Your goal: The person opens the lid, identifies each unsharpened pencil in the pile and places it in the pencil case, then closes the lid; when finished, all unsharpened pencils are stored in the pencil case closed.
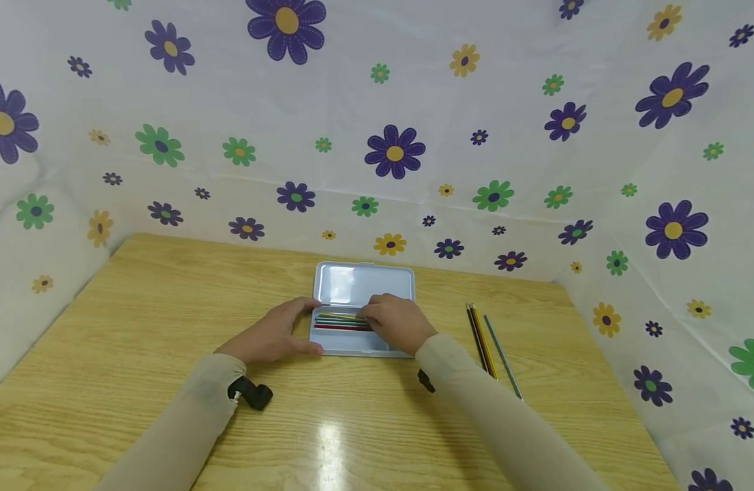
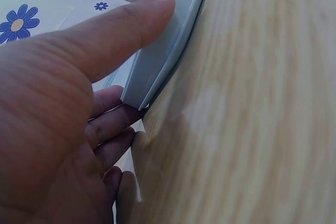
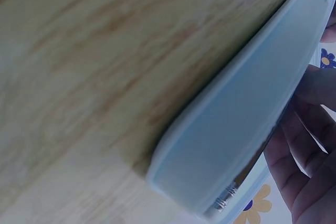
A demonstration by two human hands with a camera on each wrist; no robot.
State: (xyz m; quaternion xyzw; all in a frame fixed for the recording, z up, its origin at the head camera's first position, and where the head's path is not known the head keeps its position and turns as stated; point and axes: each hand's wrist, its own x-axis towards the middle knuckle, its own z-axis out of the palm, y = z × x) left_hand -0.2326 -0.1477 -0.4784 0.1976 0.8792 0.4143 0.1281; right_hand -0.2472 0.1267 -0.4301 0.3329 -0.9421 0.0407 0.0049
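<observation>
The flowered cloth hangs like walls at the far side and both sides of the wooden bench. In the middle of the bench lies a pale blue pencil tin, open, its lid laid back on the far side. The left hand grips the tin's left end, thumb on the near wall and fingers round the far corner, likely to keep it from sliding. The right hand reaches into the tin with its fingers curled over the coloured pencils lying in a row there; whether it pinches one cannot be seen. Three loose pencils lie on the bench to the right, apart from the tin. Nothing blocks either hand.
</observation>
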